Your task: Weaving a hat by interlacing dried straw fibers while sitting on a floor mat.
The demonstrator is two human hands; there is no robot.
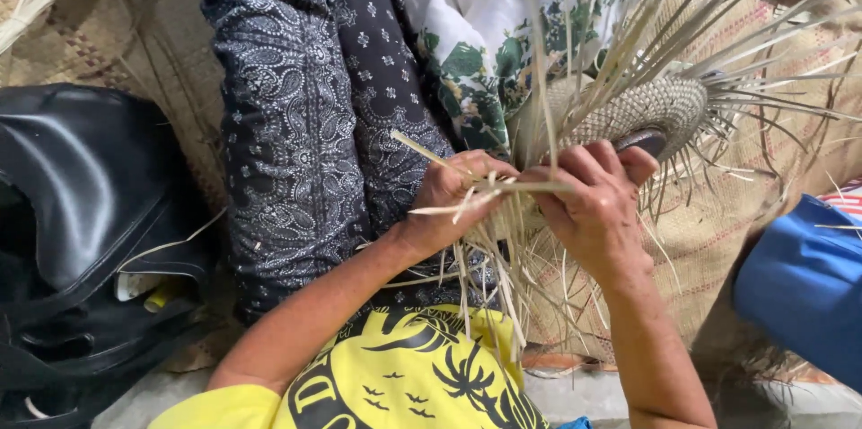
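Left hand (446, 198) and right hand (595, 204) pinch pale straw strips (503, 186) over lap, fingers pressed together. Pinched strip lies near level, left-right. Half-woven straw piece (648, 107) just beyond, loose ends fanning up-right.

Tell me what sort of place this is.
Probably a home or small craft spot where someone weaves while seated on the floor: a woven floor mat lies underneath, a half-woven straw piece with loose strips is between both hands, and a black bag sits alongside.

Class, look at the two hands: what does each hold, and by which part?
Both hold a half-woven straw piece by its loose strips: left hand pinches strip ends, right hand grips the bunch beside the woven edge.
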